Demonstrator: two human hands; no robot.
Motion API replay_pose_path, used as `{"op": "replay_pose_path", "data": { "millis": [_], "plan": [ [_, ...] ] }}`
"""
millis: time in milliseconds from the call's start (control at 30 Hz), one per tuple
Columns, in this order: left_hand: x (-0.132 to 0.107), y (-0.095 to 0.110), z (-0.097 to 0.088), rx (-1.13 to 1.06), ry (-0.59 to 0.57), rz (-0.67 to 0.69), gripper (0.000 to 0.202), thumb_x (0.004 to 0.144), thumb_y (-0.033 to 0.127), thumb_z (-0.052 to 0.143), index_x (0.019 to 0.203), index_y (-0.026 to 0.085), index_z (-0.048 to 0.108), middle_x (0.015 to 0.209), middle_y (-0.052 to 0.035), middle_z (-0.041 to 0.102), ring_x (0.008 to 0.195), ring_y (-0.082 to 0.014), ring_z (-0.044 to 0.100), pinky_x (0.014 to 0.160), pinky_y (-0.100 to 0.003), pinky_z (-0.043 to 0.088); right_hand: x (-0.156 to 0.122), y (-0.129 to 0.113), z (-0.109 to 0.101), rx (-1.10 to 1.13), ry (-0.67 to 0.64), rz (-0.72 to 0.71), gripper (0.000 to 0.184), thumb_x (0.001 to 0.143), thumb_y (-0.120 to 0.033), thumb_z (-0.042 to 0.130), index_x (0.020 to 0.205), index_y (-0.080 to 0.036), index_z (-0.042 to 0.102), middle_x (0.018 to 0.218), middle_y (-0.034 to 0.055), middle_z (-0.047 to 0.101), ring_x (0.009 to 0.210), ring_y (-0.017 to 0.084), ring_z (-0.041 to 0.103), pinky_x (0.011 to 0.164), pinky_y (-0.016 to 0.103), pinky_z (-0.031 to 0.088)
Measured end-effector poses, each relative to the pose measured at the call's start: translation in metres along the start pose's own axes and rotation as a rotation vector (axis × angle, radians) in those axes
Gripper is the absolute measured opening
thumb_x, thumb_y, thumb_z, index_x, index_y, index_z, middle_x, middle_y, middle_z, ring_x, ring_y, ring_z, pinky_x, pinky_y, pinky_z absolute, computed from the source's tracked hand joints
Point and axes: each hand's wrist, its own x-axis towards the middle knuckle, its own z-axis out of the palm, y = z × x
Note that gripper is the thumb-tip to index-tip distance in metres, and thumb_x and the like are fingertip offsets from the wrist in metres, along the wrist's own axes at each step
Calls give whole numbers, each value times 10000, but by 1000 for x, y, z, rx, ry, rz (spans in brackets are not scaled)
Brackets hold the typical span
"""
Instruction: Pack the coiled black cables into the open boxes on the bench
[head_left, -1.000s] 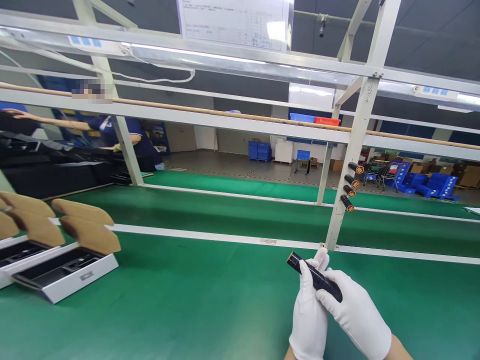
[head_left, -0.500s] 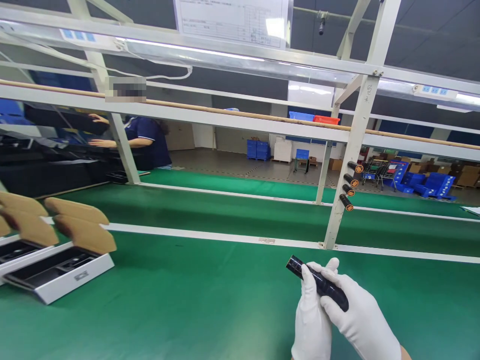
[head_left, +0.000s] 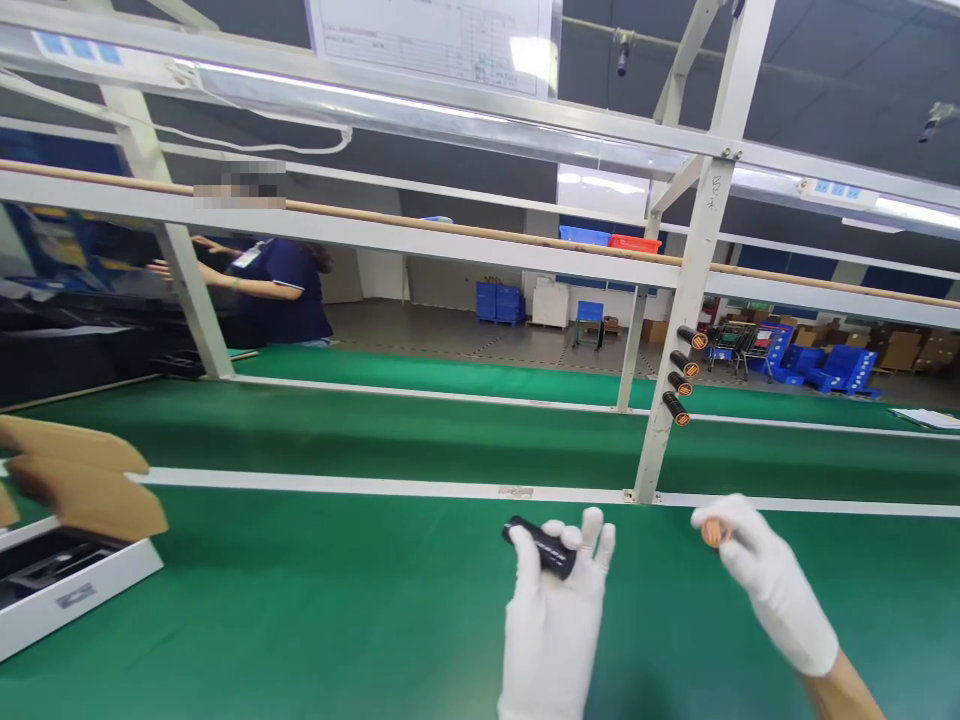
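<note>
Head view: one second ago both hands were closed together on one black cylinder (head_left: 540,541), low and right of the middle, with an orange ring showing at its far end. Now the hands have come apart. The left hand (head_left: 553,620) alone keeps the black cylinder. It lies across the base of the fingers under the thumb, the other fingers are spread loosely upward, and the visible end is now dark.

The right hand (head_left: 776,590) has moved off to the right, well apart from the left one. It pinches a small orange piece (head_left: 712,532) between thumb and fingertips, the rest of the hand curled narrow. The piece is small and a little blurred. It is probably the end cap of the cylinder, but I cannot say this for sure.

My judgement is that the cylinder has just been separated into a body and an end piece, one in each hand, both held above the green worktop (head_left: 337,610) and not resting on it.

The camera has also turned a little to the right, so the white box (head_left: 75,600) with brown flaps (head_left: 86,500) now sits nearer the left edge. Four similar cylinders (head_left: 681,375) stay fixed on the white post (head_left: 679,330), beyond the hands. A co-worker (head_left: 281,290) far at the left has shifted position behind the frame.
</note>
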Motion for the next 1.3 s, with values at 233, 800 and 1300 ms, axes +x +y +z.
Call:
{"op": "replay_pose_path", "data": {
  "millis": [233,800,1300],
  "plan": [
    [11,9,-19,5,54,-10,261,966,366,446,834,184,578,779,-15,532,1028,-230,634,953,-452,565,86,40,-40,-592,581,-337,359,874,-485,601,1102,-210,640,965,58,689,731,183,630,754,352,549],
    [50,-15,-46,147,-55,-152,265,946,389,473,813,178,562,791,-41,556,1002,-243,620,931,-432,548,170,94,-11,-569,417,-556,336,908,-368,576,1200,-204,548,1122,113,661,911,236,673,837,425,589],
    [39,-63,-37,1044,-572,-6,504,768,664,631,894,196,491,740,8,553,532,-94,454,539,-248,370,38,-24,-11,-314,-196,-61,238,823,-344,659,1045,-258,669,854,-4,660,704,153,611,645,275,533]
  ]
}}
